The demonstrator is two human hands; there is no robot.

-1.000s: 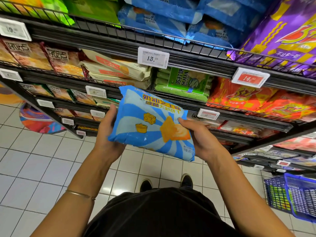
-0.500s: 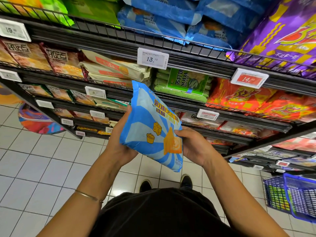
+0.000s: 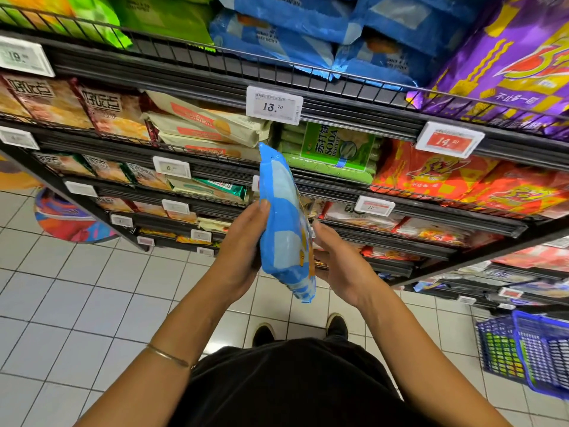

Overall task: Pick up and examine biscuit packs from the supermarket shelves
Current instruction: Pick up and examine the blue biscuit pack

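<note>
Head view: blue biscuit pack [image 3: 283, 229] off shelves [image 3: 184, 72], edge-on between my hands. Left hand [image 3: 243, 251] grips it, thumb on near face. Right hand [image 3: 338, 263] against other face; grip, can't tell. Pick done, exam underway, other packs left.

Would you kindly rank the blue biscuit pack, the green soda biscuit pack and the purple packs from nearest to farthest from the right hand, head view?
1. Blue biscuit pack, touching the right hand on its left.
2. Green soda biscuit pack, shelf above.
3. Purple packs, top shelf, far right.
</note>
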